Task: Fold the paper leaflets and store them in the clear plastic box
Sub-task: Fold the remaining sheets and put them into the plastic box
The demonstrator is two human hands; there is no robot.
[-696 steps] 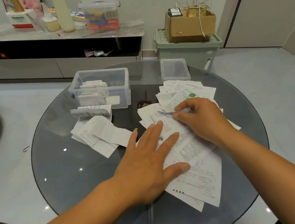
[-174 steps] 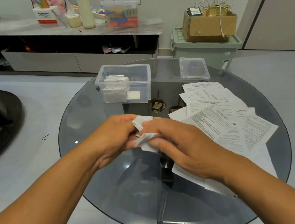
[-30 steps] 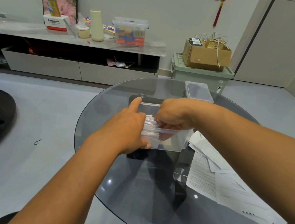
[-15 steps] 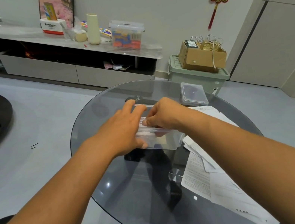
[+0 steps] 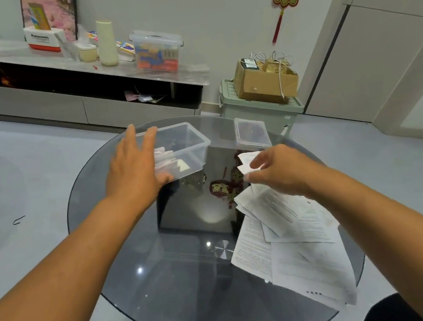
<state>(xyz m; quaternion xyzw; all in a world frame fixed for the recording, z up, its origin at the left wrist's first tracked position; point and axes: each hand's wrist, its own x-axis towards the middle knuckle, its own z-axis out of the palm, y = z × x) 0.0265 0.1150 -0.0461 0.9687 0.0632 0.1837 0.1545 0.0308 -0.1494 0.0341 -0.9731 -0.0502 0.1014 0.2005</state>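
**Leaflets beside the box, one in hand**

Folded leaflets [image 5: 164, 156] lie at the left end of the clear plastic box [image 5: 191, 147], which sits lidless at the far side of the round glass table [image 5: 147, 284]. The left hand [image 5: 135, 168] rests against the box's left end, fingers straight and slightly spread. The right hand [image 5: 277, 170] pinches a small folded leaflet [image 5: 247, 161] above the loose unfolded sheets [image 5: 289, 237] fanned across the table's right side. The box's lid [image 5: 252, 133] lies just right of the box.
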